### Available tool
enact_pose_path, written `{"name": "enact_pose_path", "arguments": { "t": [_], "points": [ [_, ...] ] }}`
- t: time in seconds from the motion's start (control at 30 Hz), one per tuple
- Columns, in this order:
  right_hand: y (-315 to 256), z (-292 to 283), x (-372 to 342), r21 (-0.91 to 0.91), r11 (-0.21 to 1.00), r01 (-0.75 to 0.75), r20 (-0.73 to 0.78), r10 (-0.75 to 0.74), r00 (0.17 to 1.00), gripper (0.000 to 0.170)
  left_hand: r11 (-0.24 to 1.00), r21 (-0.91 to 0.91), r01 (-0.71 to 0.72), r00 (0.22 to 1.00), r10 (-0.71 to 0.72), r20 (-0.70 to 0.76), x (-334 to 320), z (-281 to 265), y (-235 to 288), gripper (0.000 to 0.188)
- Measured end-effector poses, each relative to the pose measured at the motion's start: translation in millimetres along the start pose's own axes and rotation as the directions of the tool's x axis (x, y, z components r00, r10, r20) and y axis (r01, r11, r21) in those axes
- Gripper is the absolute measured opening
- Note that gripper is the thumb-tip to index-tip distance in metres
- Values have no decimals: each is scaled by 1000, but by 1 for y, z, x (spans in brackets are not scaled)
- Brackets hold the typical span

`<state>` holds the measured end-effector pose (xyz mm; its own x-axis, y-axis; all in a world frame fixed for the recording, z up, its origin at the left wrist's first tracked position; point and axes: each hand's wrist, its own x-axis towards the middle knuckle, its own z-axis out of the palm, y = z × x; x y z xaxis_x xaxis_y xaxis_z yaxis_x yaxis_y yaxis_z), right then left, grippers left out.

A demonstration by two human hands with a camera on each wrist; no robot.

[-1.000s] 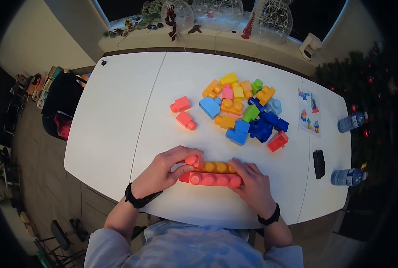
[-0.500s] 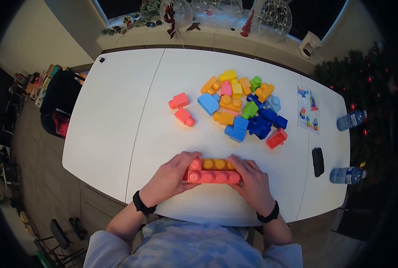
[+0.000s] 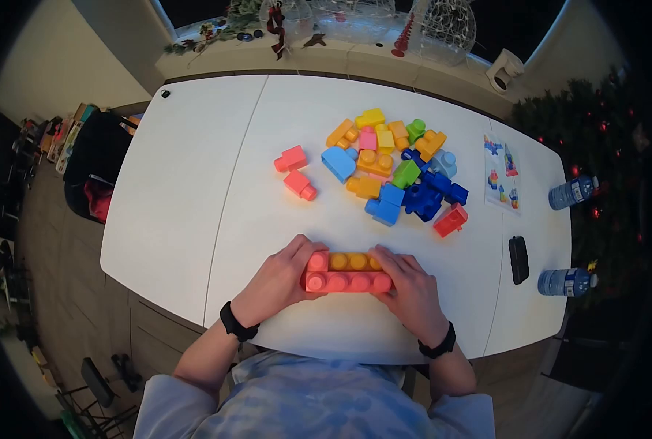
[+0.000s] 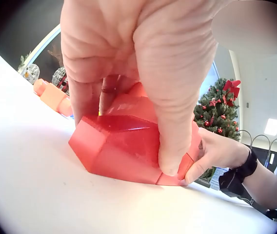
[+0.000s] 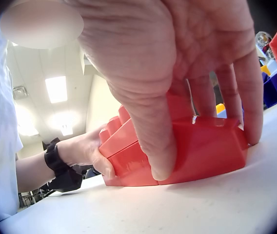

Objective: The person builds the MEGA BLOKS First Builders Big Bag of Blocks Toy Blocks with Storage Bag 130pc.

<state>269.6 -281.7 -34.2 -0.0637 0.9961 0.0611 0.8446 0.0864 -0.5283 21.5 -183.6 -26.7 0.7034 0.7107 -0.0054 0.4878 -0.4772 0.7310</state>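
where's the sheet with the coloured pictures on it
In the head view, the sheet lies on the right side of the white table, between the loose blocks and the farther water bottle.

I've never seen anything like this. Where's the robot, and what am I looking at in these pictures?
There is no robot here: the hands are a person's own bare hands. The wide view looking down comes from a camera worn on the head. The two close views come from cameras on the wrists, each looking at that side's hand.

The left hand and right hand grip opposite ends of a block assembly, pink-red along the near side with orange studs behind. On the white table, beyond the hands, lie loose colored blocks. To the right are a printed sheet, a small black object and two plastic bottles.
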Motion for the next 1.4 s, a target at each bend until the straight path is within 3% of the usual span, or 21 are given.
{"name": "enact_pose_path", "arguments": {
  "t": [0.2, 0.27, 0.3, 0.33, 0.4, 0.43, 0.5, 0.53, 0.6, 0.67, 0.77, 0.9, 0.97, 1.0, 1.07, 1.1, 1.33, 1.4],
  "points": [
    [3, 2, -2, -24, 1000, 17, 9, -16, 1000, 73, 999, -7, 33, 998, -33, 45, -2, -8, -1, 75],
    [4, 3, -2, -50, 999, 7, 25, -6, 1000, 77, 994, 103, -47, 988, 31, 150, -4, -33, -2, 90],
    [4, 3, -2, -39, 999, 8, 26, -7, 1000, 77, 987, 160, -7, 977, -27, 214, -3, -49, -3, 101],
    [4, 2, -4, -29, 1000, 8, 29, -7, 1000, 77, 981, 194, 31, 974, -73, 213, 3, -62, -7, 88],
    [5, 3, -4, -31, 999, 13, 24, -12, 1000, 77, 988, 147, 36, 997, -45, 61, 23, -79, -20, 68],
    [5, 3, -4, -31, 999, 22, 21, -21, 1000, 76, 988, 148, 36, 997, -46, 59, 37, -83, -27, 68],
    [4, 3, -3, -35, 999, 22, 23, -21, 1000, 76, 975, 187, 124, 984, -97, -147, 64, -90, -41, 56],
    [4, 3, -3, -41, 999, 16, 26, -15, 1000, 76, 974, 189, 122, 985, -94, -147, 72, -90, -48, 56],
    [5, 4, -3, -43, 999, 13, 20, -12, 1000, 76, 931, 363, -35, 990, 81, -112, 85, -88, -59, 58],
    [5, 3, -4, -45, 999, 1, 17, 0, 1000, 76, 900, 431, -72, 987, 127, -100, 90, -74, -55, 60],
    [4, 3, -3, -43, 999, 11, 21, -10, 1000, 75, 688, 715, -130, 974, 223, -38, 91, -51, -54, 56],
    [5, 4, -4, -47, 999, 18, 0, -18, 1000, 73, 774, 626, -93, 972, 208, -113, 87, -45, -48, 50],
    [5, 4, -4, -49, 999, 13, -20, -14, 1000, 71, 983, 166, -78, 982, 104, -155, 76, -53, -20, 47],
    [5, 4, -4, -40, 999, 16, -23, -17, 1000, 72, 983, 165, -81, 983, 107, -152, 69, -53, -8, 47],
    [6, 4, -4, -29, 999, 21, -25, -22, 999, 72, 983, -103, -154, 986, 147, -79, 55, -47, 13, 43],
    [6, 4, -4, -38, 999, 26, -7, -26, 1000, 74, 984, -110, -139, 990, 138, -16, 49, -45, 18, 44],
    [7, 5, -4, -48, 998, 34, 8, -34, 999, 76, 979, -133, -152, 986, 142, -86, 32, -21, 21, 47],
    [6, 5, -4, -52, 998, 31, 8, -30, 1000, 76, 981, -129, -142, 990, 137, -46, 30, -19, 23, 47]
  ]
}}
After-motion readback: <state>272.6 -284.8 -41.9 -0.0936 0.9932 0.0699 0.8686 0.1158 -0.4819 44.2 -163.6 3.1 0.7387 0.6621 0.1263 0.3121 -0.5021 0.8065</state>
